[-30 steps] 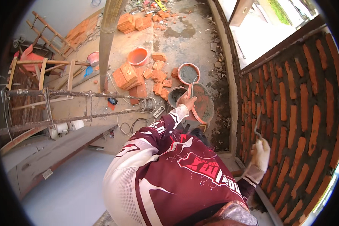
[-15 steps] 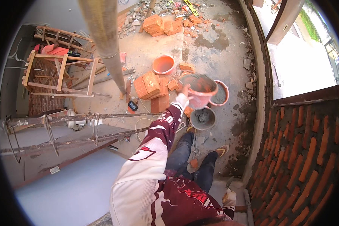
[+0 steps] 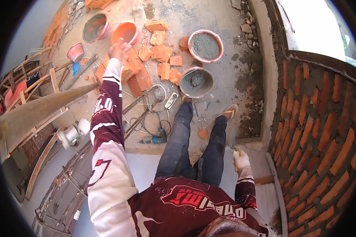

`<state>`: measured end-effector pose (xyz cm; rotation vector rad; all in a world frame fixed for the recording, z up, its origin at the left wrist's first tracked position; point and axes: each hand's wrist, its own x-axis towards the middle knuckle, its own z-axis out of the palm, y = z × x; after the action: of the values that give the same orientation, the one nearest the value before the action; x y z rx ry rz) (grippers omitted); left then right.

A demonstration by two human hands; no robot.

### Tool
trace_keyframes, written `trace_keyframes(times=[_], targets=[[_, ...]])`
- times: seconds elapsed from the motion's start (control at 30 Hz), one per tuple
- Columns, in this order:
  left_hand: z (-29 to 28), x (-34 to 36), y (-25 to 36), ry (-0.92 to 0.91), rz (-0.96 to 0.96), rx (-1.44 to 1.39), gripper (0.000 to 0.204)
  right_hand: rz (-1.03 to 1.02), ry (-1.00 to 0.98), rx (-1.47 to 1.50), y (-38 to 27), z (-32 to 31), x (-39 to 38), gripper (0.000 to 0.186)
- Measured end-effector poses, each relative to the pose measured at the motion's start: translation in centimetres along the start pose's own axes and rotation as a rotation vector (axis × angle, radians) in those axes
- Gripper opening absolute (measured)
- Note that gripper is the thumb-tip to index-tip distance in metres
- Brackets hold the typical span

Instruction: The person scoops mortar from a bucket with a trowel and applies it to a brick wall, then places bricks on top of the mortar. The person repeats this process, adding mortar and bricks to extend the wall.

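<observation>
My left hand (image 3: 119, 51) is bare and stretched far forward, fingers apart and holding nothing. It is above the stacked bricks (image 3: 131, 67), by the near rim of an orange bucket (image 3: 125, 33). Left of that bucket, a mortar-smeared bucket (image 3: 96, 28) leans over with its mouth toward me. My right hand (image 3: 241, 160), in a pale glove, is low beside my leg, closed on what looks like a trowel (image 3: 234, 149); its blade blends into the grey behind. Ahead of my feet are a bucket full of mortar (image 3: 205, 46) and another with a little mortar (image 3: 196, 81).
Loose broken bricks (image 3: 160, 53) lie between the buckets. A blue power drill (image 3: 157, 136), a power strip (image 3: 171, 100) and cords lie left of my legs. A rusty rebar cage (image 3: 67, 177) and a wooden pole (image 3: 43, 106) stand left. A brick wall (image 3: 320, 166) rises at right.
My left hand has let go of the mortar-smeared bucket and moved left; that bucket now leans on the floor beside the orange one. My view has shifted. My right hand is still closed.
</observation>
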<state>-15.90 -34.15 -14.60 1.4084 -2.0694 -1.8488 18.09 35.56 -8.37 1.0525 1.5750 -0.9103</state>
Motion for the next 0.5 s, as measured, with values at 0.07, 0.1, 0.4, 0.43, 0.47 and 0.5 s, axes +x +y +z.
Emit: trace_keyframes(times=[0.07,0.1,0.4,0.43,0.47,0.5], targets=[[3.6,-0.6,-8.7,-0.005,-0.033,0.114,0.068,-0.047,0.008,-0.033,-1.5,0.8,0.6,0.023],[5.4,-1.0,-13.1,-0.024,-0.035,0.279,0.063,-0.063,0.014,-0.034,-1.9,1.0,0.9,0.024],[16.8,-17.4,-48.1,-0.124,-0.975,0.314,0.060,0.194,0.069,-0.091,2.9,1.7,2.5,0.034],[18.1,-18.6,-50.3,-0.088,-0.977,0.189,0.072,0.242,0.083,-0.144,3.8,1.6,2.8,0.035],[19.6,-19.2,-52.0,-0.005,-0.943,0.105,0.072,0.232,0.104,-0.202,4.9,1.6,3.1,0.036],[20.9,-19.4,-53.3,0.075,-0.940,0.034,0.073,0.221,0.124,-0.261,5.8,1.6,3.4,0.037]])
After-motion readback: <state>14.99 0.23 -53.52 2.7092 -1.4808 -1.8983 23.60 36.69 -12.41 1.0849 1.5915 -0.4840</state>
